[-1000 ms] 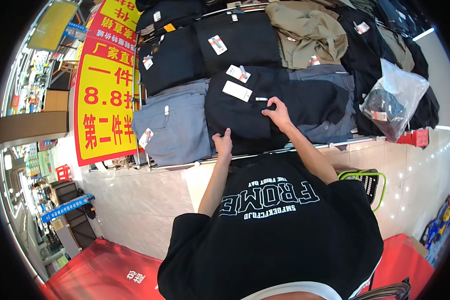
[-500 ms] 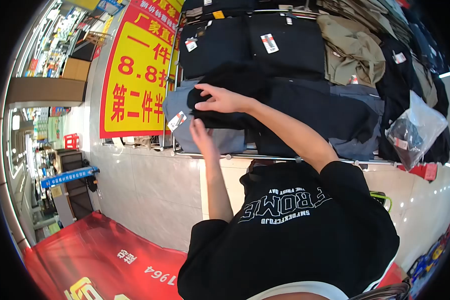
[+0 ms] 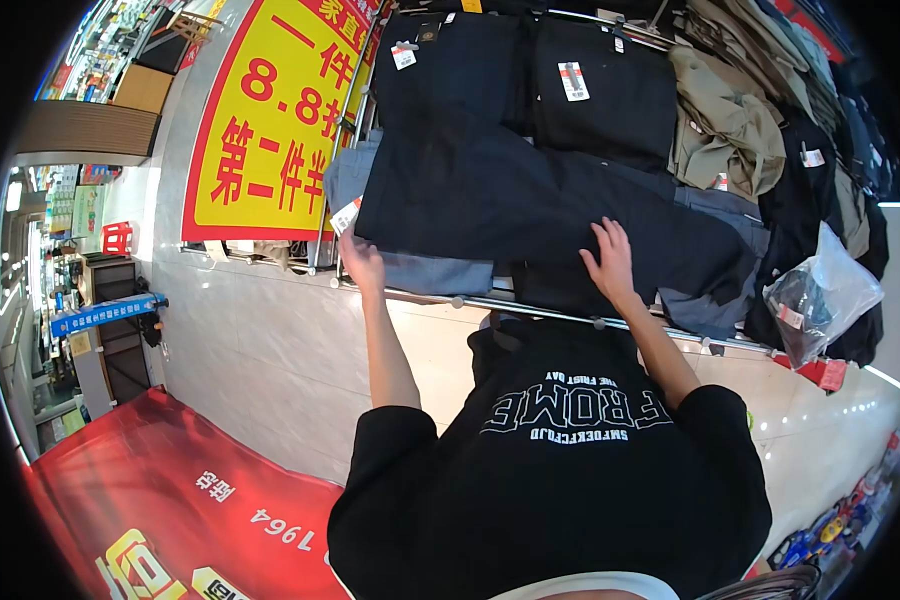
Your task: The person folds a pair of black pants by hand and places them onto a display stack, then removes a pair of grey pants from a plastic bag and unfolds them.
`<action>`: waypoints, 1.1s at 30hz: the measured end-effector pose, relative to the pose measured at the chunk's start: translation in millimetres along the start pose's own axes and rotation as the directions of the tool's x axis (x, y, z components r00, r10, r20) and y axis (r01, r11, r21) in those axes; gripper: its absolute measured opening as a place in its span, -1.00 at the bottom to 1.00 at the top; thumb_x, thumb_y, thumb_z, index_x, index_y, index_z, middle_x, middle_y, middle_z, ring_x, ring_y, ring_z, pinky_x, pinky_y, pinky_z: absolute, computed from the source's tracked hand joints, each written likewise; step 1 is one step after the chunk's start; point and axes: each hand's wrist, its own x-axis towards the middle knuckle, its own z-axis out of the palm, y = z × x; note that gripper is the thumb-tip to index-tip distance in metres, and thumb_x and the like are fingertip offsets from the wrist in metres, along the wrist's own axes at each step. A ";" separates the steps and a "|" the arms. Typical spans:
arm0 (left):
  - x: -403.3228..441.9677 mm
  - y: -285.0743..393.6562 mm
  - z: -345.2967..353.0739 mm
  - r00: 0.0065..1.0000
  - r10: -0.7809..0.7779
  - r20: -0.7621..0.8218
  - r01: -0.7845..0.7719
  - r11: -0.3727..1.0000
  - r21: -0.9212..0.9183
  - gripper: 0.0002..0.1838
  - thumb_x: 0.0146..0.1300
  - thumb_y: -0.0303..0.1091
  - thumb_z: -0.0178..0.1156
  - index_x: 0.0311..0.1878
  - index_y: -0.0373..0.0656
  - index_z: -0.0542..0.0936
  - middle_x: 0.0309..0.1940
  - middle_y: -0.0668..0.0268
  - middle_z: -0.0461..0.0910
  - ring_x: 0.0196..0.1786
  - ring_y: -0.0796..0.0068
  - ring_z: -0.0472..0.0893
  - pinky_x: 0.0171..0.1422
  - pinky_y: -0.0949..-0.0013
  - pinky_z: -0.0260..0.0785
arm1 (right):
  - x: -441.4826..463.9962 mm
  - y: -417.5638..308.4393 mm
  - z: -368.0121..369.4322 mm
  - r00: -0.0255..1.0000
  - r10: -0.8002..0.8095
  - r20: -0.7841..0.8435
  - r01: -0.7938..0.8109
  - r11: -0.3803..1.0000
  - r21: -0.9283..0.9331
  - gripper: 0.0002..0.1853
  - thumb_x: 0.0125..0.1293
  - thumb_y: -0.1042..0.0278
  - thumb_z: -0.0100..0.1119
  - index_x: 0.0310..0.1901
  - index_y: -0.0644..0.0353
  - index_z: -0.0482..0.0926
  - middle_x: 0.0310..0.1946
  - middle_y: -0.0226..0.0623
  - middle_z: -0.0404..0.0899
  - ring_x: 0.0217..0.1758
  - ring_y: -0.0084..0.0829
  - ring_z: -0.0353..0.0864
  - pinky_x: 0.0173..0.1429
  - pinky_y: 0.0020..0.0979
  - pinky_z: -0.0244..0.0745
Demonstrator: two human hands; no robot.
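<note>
A pair of black trousers (image 3: pixel 470 190) lies spread lengthwise across the display rack, on top of grey folded trousers (image 3: pixel 430 275). My left hand (image 3: pixel 364 265) is at the left end of the black pair, beside a white price tag (image 3: pixel 346 216), its fingers stretched out. Whether it touches the cloth or the tag is hard to make out. Over the near edge of the trousers, right of the middle, my right hand (image 3: pixel 611 264) has its fingers spread and holds nothing.
Folded black trousers with tags (image 3: pixel 580 90) are stacked behind. Crumpled khaki trousers (image 3: pixel 725 125) and a clear plastic bag (image 3: pixel 822 295) lie to the right. A metal rail (image 3: pixel 530 308) runs along the near edge. At left hangs a yellow and red sign (image 3: pixel 260 130).
The black cloth bunched at the left has been laid out flatter. My right hand has moved from the left end towards the right, and my left hand slightly left.
</note>
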 end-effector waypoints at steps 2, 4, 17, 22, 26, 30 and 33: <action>9.4 -1.4 2.9 0.997 0.034 -0.064 -0.026 0.992 0.124 -0.38 -0.04 -0.76 0.11 0.20 -0.24 0.44 -0.04 0.08 0.56 -0.15 0.33 0.61 0.02 0.36 0.45 | -13.6 15.0 -8.2 0.995 0.062 -0.080 -0.070 0.992 -0.108 -0.42 0.23 0.17 0.23 0.24 0.21 0.37 0.29 0.02 0.28 0.36 0.05 0.21 0.36 -0.08 0.17; 20.3 -1.6 1.9 0.997 -0.059 0.050 0.056 0.996 0.066 -0.33 -0.10 -0.73 0.16 0.21 -0.24 0.43 -0.05 0.07 0.52 -0.25 0.33 0.60 -0.06 0.40 0.45 | -22.4 34.9 -13.6 0.978 0.115 -0.173 -0.159 0.948 -0.274 -0.40 0.28 0.08 0.18 0.26 0.22 0.35 0.29 0.02 0.28 0.37 0.05 0.20 0.36 -0.08 0.17; 38.4 12.2 15.4 0.948 0.236 0.212 -0.233 0.972 -0.039 -0.35 0.12 -0.22 0.37 0.26 -0.19 0.40 0.01 0.04 0.47 0.06 0.21 0.50 0.21 0.24 0.34 | -10.0 98.7 -23.2 0.973 0.202 -0.116 -0.217 0.966 -0.138 -0.79 0.19 0.31 0.24 -0.22 0.19 0.47 -0.22 -0.15 0.44 -0.13 -0.08 0.46 -0.03 -0.09 0.38; 32.0 39.7 8.8 0.948 0.262 0.180 -0.281 0.955 0.094 -0.36 0.11 -0.21 0.37 0.25 -0.18 0.42 -0.05 0.00 0.54 0.02 0.12 0.53 0.21 0.18 0.33 | -7.6 102.7 -24.8 0.975 0.193 -0.106 -0.205 0.971 -0.122 -0.82 0.18 0.37 0.24 -0.26 0.19 0.46 -0.27 -0.13 0.42 -0.15 -0.07 0.45 -0.06 -0.13 0.39; 42.3 4.3 11.8 0.952 0.173 0.251 -0.170 0.985 -0.033 -0.41 0.14 -0.14 0.34 0.17 -0.26 0.45 -0.15 0.00 0.59 -0.09 0.13 0.58 0.14 0.23 0.37 | -9.3 103.1 -25.4 0.978 0.173 -0.117 -0.184 0.979 -0.090 -0.82 0.18 0.38 0.23 -0.25 0.21 0.45 -0.27 -0.11 0.42 -0.16 -0.05 0.45 -0.05 -0.13 0.38; 42.9 -5.8 13.8 0.949 0.004 0.314 -0.031 0.996 0.082 -0.44 0.19 -0.04 0.29 0.08 -0.32 0.49 -0.15 0.02 0.61 -0.08 0.18 0.59 0.10 0.26 0.38 | -9.7 102.9 -24.1 0.974 0.187 -0.125 -0.198 0.977 -0.077 -0.81 0.18 0.38 0.23 -0.24 0.21 0.44 -0.27 -0.09 0.41 -0.17 -0.04 0.44 -0.05 -0.13 0.37; 44.4 -7.8 15.0 0.948 0.024 0.318 -0.064 0.991 0.118 -0.44 0.21 0.01 0.25 0.02 -0.34 0.52 -0.11 0.03 0.62 -0.03 0.20 0.59 0.11 0.28 0.38 | -11.7 101.1 -22.6 0.971 0.177 -0.164 -0.191 0.979 -0.074 -0.82 0.19 0.39 0.22 -0.24 0.22 0.44 -0.27 -0.09 0.41 -0.18 -0.04 0.43 -0.05 -0.12 0.37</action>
